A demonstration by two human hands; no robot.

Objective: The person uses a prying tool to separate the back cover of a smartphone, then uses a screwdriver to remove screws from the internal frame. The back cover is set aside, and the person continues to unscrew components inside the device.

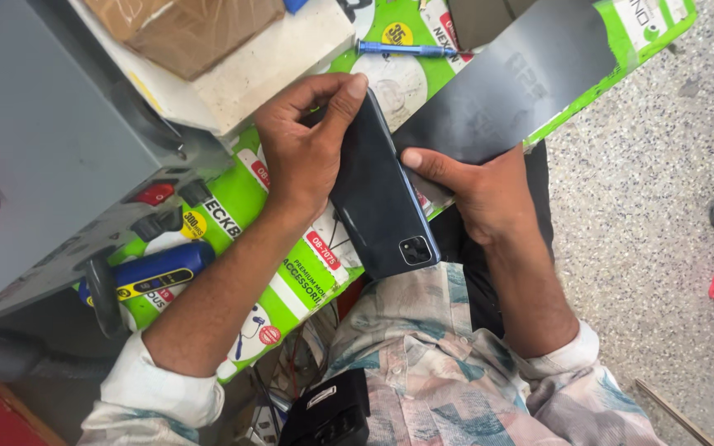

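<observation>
Green printed poster-covered worktop (291, 285), speckled floor (638, 215) beyond. Near its front edge, dark glossy slab-shaped smartphone (382, 198) pinched by left hand (307, 149) and right hand (481, 194), camera side up.

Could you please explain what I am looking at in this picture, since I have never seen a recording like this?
The picture comes from a camera worn on a person's head, looking down at their own two bare hands and lap. There is no machine here.

The left hand grips a dark phone from above, fingers curled over its far end. The phone lies back side up, its camera block nearest the person. The right hand steadies the phone's other edge with the thumb.

Under the hands is a green printed mat on the work surface. On it lie a blue screwdriver at the far side, a dark sheet to the right, and a blue tool at the left. A cardboard box sits at the top, and a grey case at the left.
</observation>
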